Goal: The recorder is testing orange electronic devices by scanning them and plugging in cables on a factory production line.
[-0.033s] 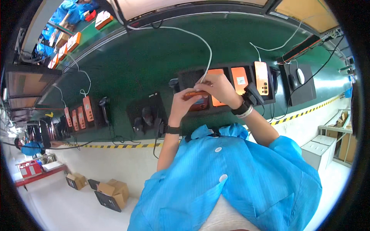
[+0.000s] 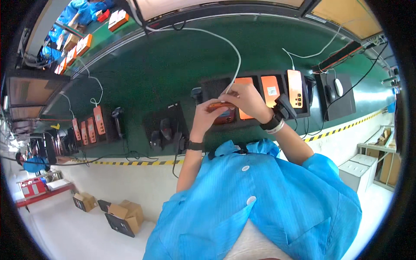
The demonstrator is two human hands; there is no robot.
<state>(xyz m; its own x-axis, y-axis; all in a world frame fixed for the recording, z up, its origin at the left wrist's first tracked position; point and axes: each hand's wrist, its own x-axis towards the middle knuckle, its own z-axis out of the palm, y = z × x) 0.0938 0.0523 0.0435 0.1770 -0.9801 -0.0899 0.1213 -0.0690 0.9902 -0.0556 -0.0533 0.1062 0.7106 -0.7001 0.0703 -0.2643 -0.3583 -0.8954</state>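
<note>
Over the black tray [image 2: 209,88], my left hand [image 2: 205,120] pinches an orange phone [image 2: 222,105], tilted so that mostly its edge shows. My right hand [image 2: 247,100] closes its fingers round the end of a white cable [image 2: 236,52] at the phone's far edge. Its fingertips hide the plug, so I cannot tell whether it sits in the phone. Under my hands lies a phone with a camera block [image 2: 226,118]. Beside my right hand stand an orange phone [image 2: 245,113], partly covered, and an orange phone with a white label [image 2: 271,91].
A cabled orange phone [image 2: 295,89] lies at the tray's right end. Further right, a mouse [image 2: 338,86] rests on a dark mat [image 2: 346,102]. To the left are another dark mat [image 2: 173,113] with dark devices and several orange phones [image 2: 99,120]. Black cables hang over the striped bench edge [image 2: 134,164].
</note>
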